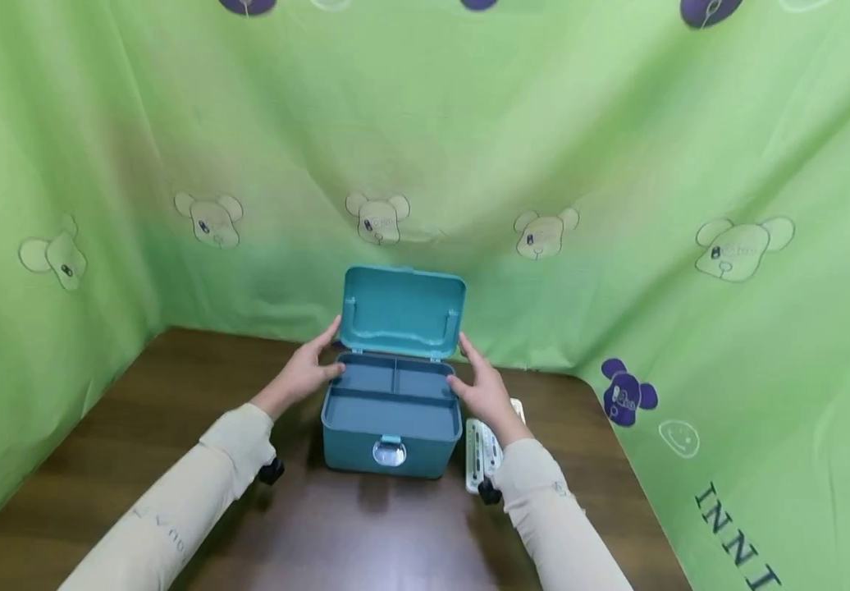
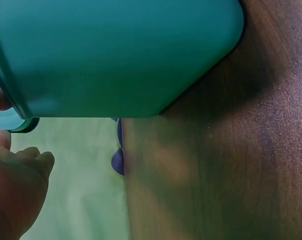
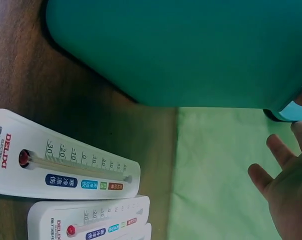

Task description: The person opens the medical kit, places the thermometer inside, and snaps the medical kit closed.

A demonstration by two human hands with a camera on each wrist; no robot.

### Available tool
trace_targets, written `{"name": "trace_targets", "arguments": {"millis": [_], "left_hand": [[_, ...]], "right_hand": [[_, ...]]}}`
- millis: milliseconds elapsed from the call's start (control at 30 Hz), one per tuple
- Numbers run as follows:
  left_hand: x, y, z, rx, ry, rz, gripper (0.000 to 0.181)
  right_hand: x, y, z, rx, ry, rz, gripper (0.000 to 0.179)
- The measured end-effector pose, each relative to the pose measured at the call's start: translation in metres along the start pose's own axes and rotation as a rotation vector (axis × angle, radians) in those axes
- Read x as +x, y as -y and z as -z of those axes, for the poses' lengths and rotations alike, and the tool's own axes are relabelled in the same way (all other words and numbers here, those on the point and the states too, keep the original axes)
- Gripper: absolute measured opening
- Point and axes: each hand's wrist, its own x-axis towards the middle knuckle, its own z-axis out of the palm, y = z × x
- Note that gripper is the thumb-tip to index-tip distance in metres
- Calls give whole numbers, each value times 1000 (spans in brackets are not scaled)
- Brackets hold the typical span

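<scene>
A teal storage box (image 1: 351,451) stands on the table with its lid (image 1: 403,305) tipped up and back. Inside sits a blue-grey tray (image 1: 388,417) with one long compartment in front and two smaller ones behind. My left hand (image 1: 303,376) is at the box's left side, thumb at the tray's rim and fingers reaching up beside the lid. On the opposite side my right hand (image 1: 490,396) mirrors it, its thumb by the tray's right rim. Its fingers (image 3: 281,150) look spread and fairly straight in the right wrist view. A clear latch (image 1: 390,452) is on the box's front.
White thermometers (image 3: 75,160) lie side by side on the table right of the box, partly under my right forearm in the head view. The brown wooden table (image 1: 366,542) meets a green bear-print cloth (image 1: 270,271) at its back and sides.
</scene>
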Motion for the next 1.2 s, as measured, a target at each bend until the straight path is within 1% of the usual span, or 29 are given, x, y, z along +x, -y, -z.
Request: {"name": "trace_targets", "arguments": {"millis": [67, 133, 200, 300, 400, 500, 567, 700, 800, 867, 967, 1100, 1200], "left_hand": [[-1, 4, -4, -9, 23, 10, 90], [-2, 6, -6, -12, 29, 13, 89], [-1, 6, -6, -23, 14, 7, 88], [1, 5, -4, -36, 9, 17, 87], [4, 1, -3, -70, 13, -1, 85], [8, -1, -2, -98, 19, -18, 84], [10, -1, -3, -105, 24, -19, 83], [13, 4, -3, -102, 35, -10, 81], [12, 9, -4, -107, 40, -3, 81], [10, 12, -4, -109, 55, 1, 80], [9, 14, -3, -114, 69, -6, 80], [4, 16, 0, -140, 54, 1, 79], [5, 18, 3, -177, 47, 13, 78]], "right_hand": [[-3, -4, 0, 8, 15, -23, 85], [-5, -6, 0, 10, 18, -24, 85], [-3, -6, 0, 20, 14, -8, 84], [1, -5, 4, 31, 40, -2, 83], [7, -4, 8, 47, 48, 9, 82], [11, -4, 12, 69, 40, 29, 81], [12, -5, 13, 84, 33, 38, 80], [15, -7, 12, 108, 52, 28, 80], [14, -10, 10, 126, 74, 22, 78], [13, -12, 9, 138, 84, 15, 78], [13, -12, 8, 162, 94, 9, 77], [15, -11, 3, 197, 115, 1, 75], [18, -10, 1, 202, 125, -9, 73]]}}
